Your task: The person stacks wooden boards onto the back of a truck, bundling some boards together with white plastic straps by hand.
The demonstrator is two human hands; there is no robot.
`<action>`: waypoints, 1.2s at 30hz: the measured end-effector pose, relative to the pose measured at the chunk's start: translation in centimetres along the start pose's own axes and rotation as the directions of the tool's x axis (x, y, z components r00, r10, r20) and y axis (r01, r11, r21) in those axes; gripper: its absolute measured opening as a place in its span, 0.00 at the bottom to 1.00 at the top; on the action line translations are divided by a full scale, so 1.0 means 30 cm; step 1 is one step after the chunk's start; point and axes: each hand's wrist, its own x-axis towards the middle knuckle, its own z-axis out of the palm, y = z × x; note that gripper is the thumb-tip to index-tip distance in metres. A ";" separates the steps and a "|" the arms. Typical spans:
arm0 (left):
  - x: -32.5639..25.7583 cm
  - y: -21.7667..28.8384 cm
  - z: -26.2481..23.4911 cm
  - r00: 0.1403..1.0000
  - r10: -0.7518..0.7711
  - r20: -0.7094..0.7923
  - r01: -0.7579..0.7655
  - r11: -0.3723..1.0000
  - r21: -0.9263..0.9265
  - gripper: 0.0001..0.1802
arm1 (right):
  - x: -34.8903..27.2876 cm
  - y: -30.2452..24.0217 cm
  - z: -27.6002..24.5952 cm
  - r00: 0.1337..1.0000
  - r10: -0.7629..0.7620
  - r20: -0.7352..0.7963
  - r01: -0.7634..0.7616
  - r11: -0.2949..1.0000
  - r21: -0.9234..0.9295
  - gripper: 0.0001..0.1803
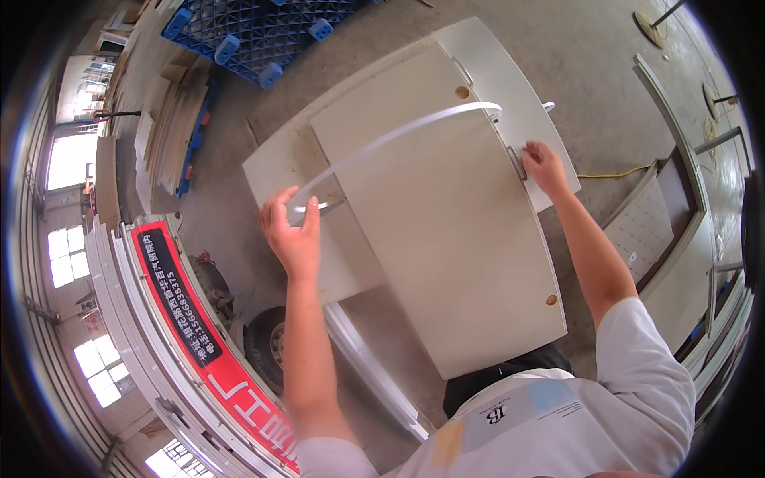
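Note:
A long white flexible strip [382, 142] arches in the air over a large pale panel [446, 215]. It curls down near the panel's right edge. Its left part reaches the fingertips of my left hand [288, 231], which is raised with thumb and fingers apart. A short bit of strip shows just below those fingertips; whether they touch it is hard to tell. My right hand [545, 169] has its fingers curled together beside a slim slot-like handle [516, 162] at the panel's right edge. What it grips, if anything, is hidden.
More pale boards [510, 84] lie under the panel. At the far left is a blue plastic pallet [263, 32]. A red sign [215, 334] and a wheel [267, 346] stand on my left. A yellow cord [613, 174] and leaning panels [637, 223] are on my right.

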 end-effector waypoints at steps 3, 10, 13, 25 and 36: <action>-0.099 0.022 0.026 0.994 -0.109 0.032 0.111 0.991 -0.071 0.17 | -0.225 0.069 -0.074 0.993 0.117 0.022 -0.116 0.992 -0.040 0.19; -0.685 0.088 0.141 0.852 -0.467 0.239 0.506 0.851 -0.140 0.20 | -0.790 0.112 -0.242 0.920 0.346 0.181 -0.308 0.928 -0.211 0.21; -0.966 0.163 0.104 0.683 -0.625 0.379 0.648 0.757 0.082 0.25 | -0.940 0.114 -0.318 0.789 0.516 0.335 -0.379 0.837 -0.395 0.28; -1.688 0.304 -0.046 0.007 -0.689 0.724 0.796 0.442 0.413 0.55 | -1.132 0.289 -0.271 0.827 0.490 0.275 -0.478 0.871 -0.115 0.32; -1.836 0.191 0.046 0.144 -0.591 0.794 0.821 0.519 0.238 0.59 | -1.352 0.677 -0.385 0.649 0.711 0.272 -0.691 0.700 -0.180 0.46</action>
